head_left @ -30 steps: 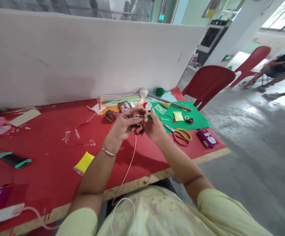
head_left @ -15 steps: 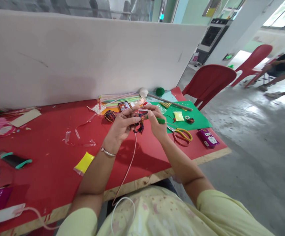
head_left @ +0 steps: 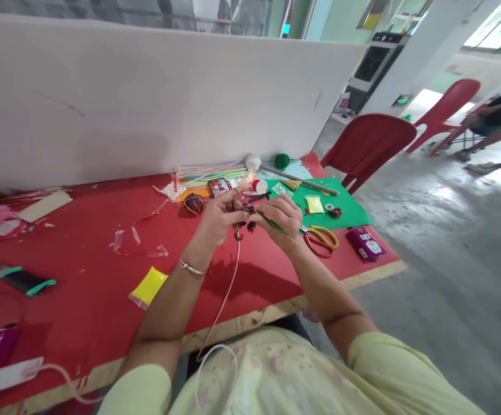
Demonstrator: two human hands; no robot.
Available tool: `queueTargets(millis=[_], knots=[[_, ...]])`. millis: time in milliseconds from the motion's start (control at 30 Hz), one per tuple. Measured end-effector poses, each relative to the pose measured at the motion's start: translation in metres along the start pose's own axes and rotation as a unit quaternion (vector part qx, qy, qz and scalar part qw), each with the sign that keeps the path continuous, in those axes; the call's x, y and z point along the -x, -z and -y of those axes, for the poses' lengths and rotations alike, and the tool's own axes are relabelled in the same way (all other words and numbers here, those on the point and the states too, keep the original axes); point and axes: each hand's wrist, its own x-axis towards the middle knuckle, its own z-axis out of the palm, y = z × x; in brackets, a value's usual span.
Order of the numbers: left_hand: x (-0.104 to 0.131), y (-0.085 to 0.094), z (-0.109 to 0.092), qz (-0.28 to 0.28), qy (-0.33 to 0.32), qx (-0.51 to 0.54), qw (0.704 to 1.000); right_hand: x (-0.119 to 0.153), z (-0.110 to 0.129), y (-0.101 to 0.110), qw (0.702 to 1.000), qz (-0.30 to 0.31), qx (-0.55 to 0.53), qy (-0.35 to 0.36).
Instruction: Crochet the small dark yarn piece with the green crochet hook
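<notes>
Holds a dark yarn piece (head_left: 251, 227) in the left hand (head_left: 219, 218), with that grip closed on it, above the tabletop (head_left: 90, 225) between front and far edges. Pinches a green-handled tool (head_left: 271, 221) in the right hand (head_left: 283, 217), angled in towards the yarn. Cannot quite tell the tool's tip from the yarn there, among such crowded fingers. Could lose a loop through a sharp pull on the tool, or split a strand through a poor catch. Could prick a left fingertip by pushing too hard. Could also snag the pink cord (head_left: 232, 279) running below across the front edge, or knock the scissors (head_left: 321, 236) near the right wrist.

Has a yarn ball (head_left: 194, 203) and phone (head_left: 218, 187) towards the far edge, backed by a white panel (head_left: 146, 98). Carries a purple box (head_left: 365, 244) near the front right corner. Has a red chair (head_left: 369, 141) beyond the right edge, and farther off a seated person (head_left: 494, 118) above shiny grey floor (head_left: 444, 242).
</notes>
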Motion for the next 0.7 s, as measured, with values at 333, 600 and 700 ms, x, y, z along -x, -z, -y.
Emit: queueTargets(millis=[333, 600, 700], knots=[[0.001, -0.006, 0.005, -0.074, -0.106, -0.104, 0.986, 0.003, 0.009, -0.010, 0.995, -0.013, -0.041, -0.085], [0.004, -0.017, 0.005, -0.094, -0.090, -0.005, 0.991, 0.012, 0.011, -0.027, 0.996, -0.089, 0.009, -0.011], [0.003, -0.014, 0.001, -0.051, -0.004, 0.080, 0.995, 0.011, 0.013, -0.038, 0.987, -0.155, -0.033, 0.011]])
